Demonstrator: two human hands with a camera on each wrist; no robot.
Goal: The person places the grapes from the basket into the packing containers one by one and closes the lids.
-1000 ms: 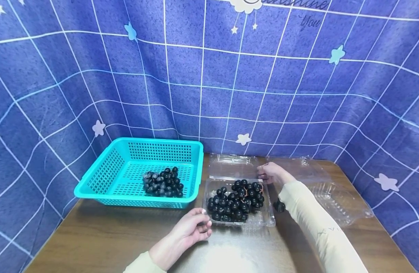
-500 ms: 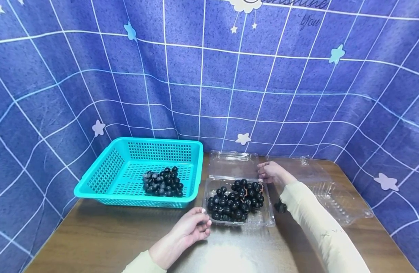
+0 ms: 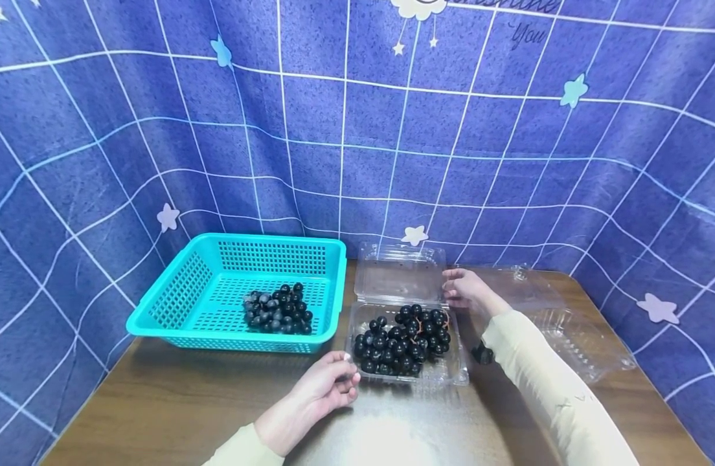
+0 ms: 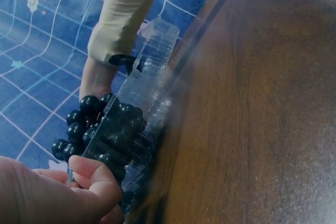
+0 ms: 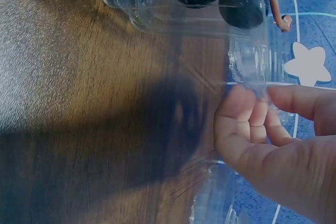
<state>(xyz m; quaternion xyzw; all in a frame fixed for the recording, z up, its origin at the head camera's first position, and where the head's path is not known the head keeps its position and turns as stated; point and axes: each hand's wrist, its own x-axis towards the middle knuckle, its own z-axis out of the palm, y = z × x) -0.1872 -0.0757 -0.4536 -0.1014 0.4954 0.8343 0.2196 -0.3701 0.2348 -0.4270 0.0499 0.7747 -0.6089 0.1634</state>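
A clear plastic clamshell box (image 3: 445,373) stands on the table, its base filled with a bunch of dark grapes (image 3: 401,343) on a reddish stem. Its hinged lid (image 3: 398,275) leans up at the back. My left hand (image 3: 328,388) pinches the box's front left rim; the left wrist view shows the thumb and fingers (image 4: 92,174) meeting there. At the lid's right edge, my right hand (image 3: 465,289) pinches the clear plastic between thumb and curled fingers, as the right wrist view shows (image 5: 262,124).
A turquoise basket (image 3: 159,323) with dark grapes (image 3: 278,310) in it stands to the left. Another open clear box (image 3: 579,343) lies at the right, partly behind the right sleeve. A black object (image 3: 482,353) peeks out beside that sleeve. A blue curtain (image 3: 369,129) hangs behind the table.
The lid has risen from lying nearly flat to a steeper tilt, with my right hand moving slightly at its edge. My left hand has stayed at the rim.
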